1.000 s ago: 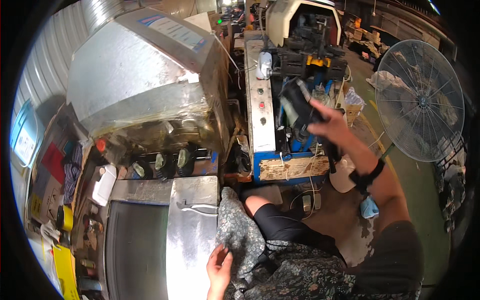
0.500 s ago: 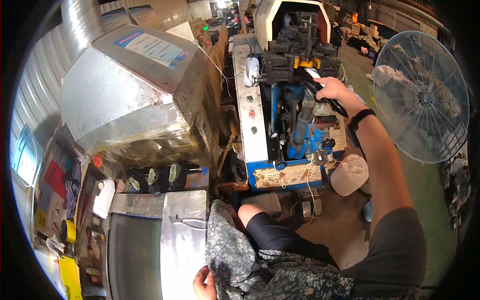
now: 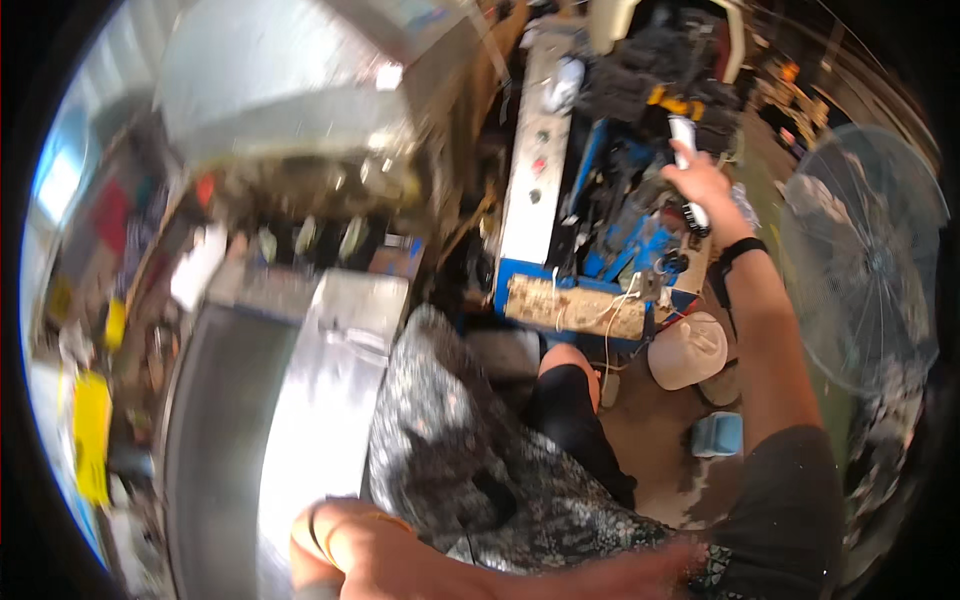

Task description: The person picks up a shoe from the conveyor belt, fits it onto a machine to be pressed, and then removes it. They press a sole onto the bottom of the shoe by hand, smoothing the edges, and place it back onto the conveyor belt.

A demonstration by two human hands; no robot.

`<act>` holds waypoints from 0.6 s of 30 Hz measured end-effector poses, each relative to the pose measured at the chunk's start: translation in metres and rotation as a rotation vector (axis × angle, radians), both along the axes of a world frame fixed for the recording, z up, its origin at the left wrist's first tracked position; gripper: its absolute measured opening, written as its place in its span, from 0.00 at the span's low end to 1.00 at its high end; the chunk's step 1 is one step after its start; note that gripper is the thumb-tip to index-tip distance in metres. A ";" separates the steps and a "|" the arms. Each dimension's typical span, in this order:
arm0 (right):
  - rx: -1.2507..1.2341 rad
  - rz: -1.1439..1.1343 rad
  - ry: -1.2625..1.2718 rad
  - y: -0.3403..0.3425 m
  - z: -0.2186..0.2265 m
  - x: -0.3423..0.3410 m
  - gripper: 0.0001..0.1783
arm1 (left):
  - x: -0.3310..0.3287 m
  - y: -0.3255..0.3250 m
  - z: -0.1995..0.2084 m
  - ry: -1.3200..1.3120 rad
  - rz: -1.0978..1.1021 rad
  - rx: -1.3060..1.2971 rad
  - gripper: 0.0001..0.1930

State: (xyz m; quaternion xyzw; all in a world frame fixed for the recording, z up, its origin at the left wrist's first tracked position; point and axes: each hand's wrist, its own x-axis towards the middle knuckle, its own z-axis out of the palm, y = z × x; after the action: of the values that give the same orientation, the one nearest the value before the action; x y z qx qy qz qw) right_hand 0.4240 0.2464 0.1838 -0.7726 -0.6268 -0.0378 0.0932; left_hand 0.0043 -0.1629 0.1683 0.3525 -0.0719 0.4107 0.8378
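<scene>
My right hand (image 3: 703, 188) is closed around a black shoe with a white underside (image 3: 682, 135), holding it at the front of a machine with black clamps (image 3: 640, 105) and a yellow part. Much of the shoe is hidden behind my fingers. Low in the view, my left hand (image 3: 560, 582) reaches across in front of my flowered apron (image 3: 430, 400). Motion smears its fingers, so I cannot tell what they hold, if anything. A pair of pincers (image 3: 358, 340) lies on the metal tabletop (image 3: 320, 420) at the left.
A large round fan (image 3: 870, 260) stands at the right. On the floor are a whitish plastic jug (image 3: 688, 350) and a light blue container (image 3: 717, 434). Several dark shoes with green tops (image 3: 352, 240) stand under a metal hood (image 3: 290, 90). Loose white cords (image 3: 605, 320) hang from the machine.
My left hand has swung from the apron's left edge across toward the right. My view has turned and tilted down. The right hand still holds the shoe, which has turned to show more white.
</scene>
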 end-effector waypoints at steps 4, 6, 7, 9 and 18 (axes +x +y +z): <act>0.112 0.062 -0.002 0.012 -0.005 0.019 0.44 | 0.017 0.037 0.018 0.002 0.157 0.110 0.35; 0.081 0.062 0.033 0.028 -0.015 0.000 0.44 | 0.010 0.050 0.011 0.064 0.220 0.236 0.35; 0.076 0.047 0.030 0.032 -0.016 0.007 0.45 | -0.011 0.067 0.007 0.095 0.239 0.297 0.35; 0.049 0.043 0.058 0.049 -0.011 0.033 0.44 | -0.003 0.087 0.011 0.170 0.292 0.391 0.35; -0.024 0.463 0.276 0.193 0.037 0.184 0.39 | -0.074 0.154 -0.015 0.563 0.348 0.653 0.37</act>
State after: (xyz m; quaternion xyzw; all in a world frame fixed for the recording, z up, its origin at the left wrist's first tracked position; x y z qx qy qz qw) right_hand 0.6082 0.4397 0.2210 -0.6076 -0.7686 0.0976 0.1748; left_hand -0.0702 -0.0090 0.1533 0.7025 0.0928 0.3896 0.5884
